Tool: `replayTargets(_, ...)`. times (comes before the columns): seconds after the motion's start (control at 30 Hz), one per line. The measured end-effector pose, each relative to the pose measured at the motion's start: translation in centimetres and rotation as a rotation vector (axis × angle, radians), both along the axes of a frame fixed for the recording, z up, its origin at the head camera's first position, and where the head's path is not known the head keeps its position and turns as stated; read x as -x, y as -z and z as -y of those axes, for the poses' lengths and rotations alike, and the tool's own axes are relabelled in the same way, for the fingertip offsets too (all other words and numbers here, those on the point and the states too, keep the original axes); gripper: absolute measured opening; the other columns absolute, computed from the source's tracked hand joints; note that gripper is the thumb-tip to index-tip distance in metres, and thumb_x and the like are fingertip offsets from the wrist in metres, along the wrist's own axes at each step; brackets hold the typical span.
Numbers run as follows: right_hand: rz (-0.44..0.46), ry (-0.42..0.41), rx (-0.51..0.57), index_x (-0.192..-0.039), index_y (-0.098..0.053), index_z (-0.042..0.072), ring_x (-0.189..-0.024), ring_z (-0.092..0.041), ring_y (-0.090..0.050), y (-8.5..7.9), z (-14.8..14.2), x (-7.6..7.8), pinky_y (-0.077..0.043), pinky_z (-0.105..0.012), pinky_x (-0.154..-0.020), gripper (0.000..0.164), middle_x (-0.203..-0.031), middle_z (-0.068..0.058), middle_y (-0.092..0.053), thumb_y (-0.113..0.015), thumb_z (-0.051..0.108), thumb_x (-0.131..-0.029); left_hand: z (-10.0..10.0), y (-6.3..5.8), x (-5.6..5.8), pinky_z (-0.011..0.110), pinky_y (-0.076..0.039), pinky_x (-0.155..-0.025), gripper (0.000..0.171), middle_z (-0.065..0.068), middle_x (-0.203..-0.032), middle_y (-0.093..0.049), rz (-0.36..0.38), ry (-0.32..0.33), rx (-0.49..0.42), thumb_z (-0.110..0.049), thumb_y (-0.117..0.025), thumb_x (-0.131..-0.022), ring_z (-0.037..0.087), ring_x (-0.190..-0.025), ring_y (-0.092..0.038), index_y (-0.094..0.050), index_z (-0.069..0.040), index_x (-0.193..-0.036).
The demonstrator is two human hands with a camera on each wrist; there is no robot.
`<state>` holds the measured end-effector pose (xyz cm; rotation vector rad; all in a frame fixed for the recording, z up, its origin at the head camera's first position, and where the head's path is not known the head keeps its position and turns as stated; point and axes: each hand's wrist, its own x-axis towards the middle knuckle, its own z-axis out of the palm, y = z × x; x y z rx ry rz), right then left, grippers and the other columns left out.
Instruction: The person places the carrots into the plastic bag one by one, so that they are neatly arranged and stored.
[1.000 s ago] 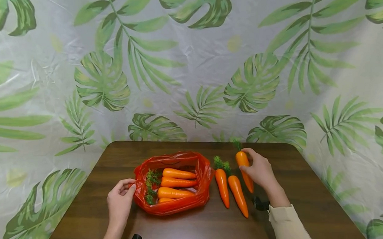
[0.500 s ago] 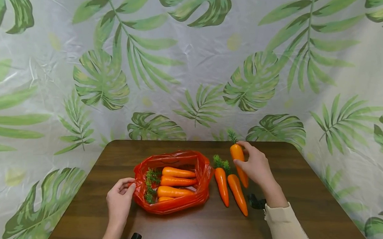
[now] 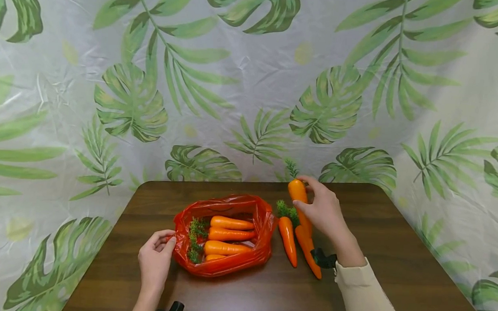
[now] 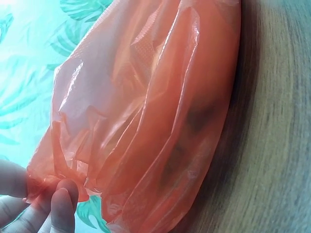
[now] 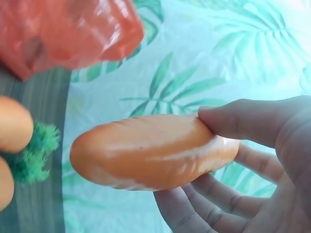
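My right hand [image 3: 322, 207] grips an orange carrot [image 3: 298, 193] with a green leafy top, thumb on one side and fingers on the other. In the right wrist view this carrot [image 5: 150, 153] points its tip at the camera, with the leafy end out of sight. Below it on the table lie two more carrots, one on the left [image 3: 287, 241] and one on the right [image 3: 307, 251], partly overlapped by the held one. My left hand [image 3: 156, 257] pinches the left rim of an open red plastic bag [image 3: 224, 270]. Several carrots [image 3: 231, 235] lie inside, leafy tops to the left.
The dark wooden table [image 3: 235, 301] has rounded far corners. Behind it hangs a pale sheet [image 3: 268, 83] printed with green leaves. A black strap mount [image 3: 323, 259] sits at my right wrist, another black mount [image 3: 173, 310] at my left.
My right hand has carried its carrot leftward and up, from the right side of the two loose carrots to above them. The left hand keeps its pinch on the bag's rim.
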<state>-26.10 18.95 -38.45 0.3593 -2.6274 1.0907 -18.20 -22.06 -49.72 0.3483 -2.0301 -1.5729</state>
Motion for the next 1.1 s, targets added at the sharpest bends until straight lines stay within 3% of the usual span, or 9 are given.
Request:
replayTargets(0.43, -0.12, -0.087, 0.028, -0.142, -0.053, 0.026, -0.068, -0.016, -0.064, -1.4, 4.1, -0.6, -0.054, -0.035, -0.057, 0.066, -0.118, -0.006, -0.065, -0.083, 0.017, -0.085, 0.1, -0.2, 0.1, 0.015, -0.051, -0.064, 0.012, 0.015, -0.091, -0.072, -0.011, 0.004, -0.011, -0.002, -0.073, -0.09, 0.012, -0.073, -0.064, -0.075, -0.005, -0.101)
replayTargets(0.67, -0.106, -0.128, 0.059, -0.142, -0.053, 0.03, -0.072, -0.016, -0.065, -1.8, 6.2, -0.9, -0.055, -0.034, -0.06, 0.065, -0.116, -0.003, -0.063, -0.083, 0.018, -0.085, 0.1, -0.2, 0.1, 0.016, -0.051, -0.061, 0.012, 0.015, -0.091, -0.071, -0.001, 0.0, -0.012, -0.002, -0.073, -0.09, 0.012, -0.072, -0.063, -0.075, -0.005, -0.101)
replayTargets(1.1, -0.137, -0.196, 0.051, -0.139, -0.055, 0.031, -0.074, -0.012, -0.062, -0.6, 10.0, -1.2, -0.054, -0.032, -0.066, 0.064, -0.116, 0.003, -0.062, -0.084, 0.018, -0.084, 0.1, -0.3, -0.1, 0.017, -0.051, -0.06, 0.012, 0.015, -0.09, -0.071, -0.01, 0.005, -0.012, -0.001, -0.073, -0.09, 0.013, -0.071, -0.064, -0.075, -0.005, -0.1)
